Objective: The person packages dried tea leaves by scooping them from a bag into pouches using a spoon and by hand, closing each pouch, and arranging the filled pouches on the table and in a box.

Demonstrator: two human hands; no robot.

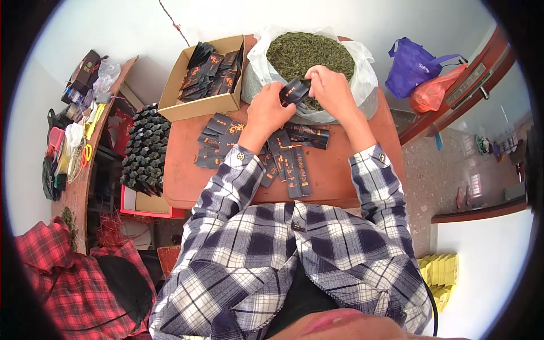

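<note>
My left hand (267, 111) is closed around the lower left side of a small black packet (295, 92) with orange print. At the packet's right edge, the fingers of my right hand (330, 93) are pinched together; whether leaves are also between them is hidden. Both hands are over the near rim of a clear plastic bag (258, 65) that holds a heap of dried green leaves (309, 52). Beneath my left forearm, several flat black packets (296, 170) lie spread and overlapping on the reddish-brown table (351, 170).
A cardboard box (212, 107) of black packets stands at the table's back left. Left of the table are stacked dark packets (146, 150) and a cluttered wooden shelf (93, 147). A purple bag (413, 68) hangs at right, by a door (459, 93).
</note>
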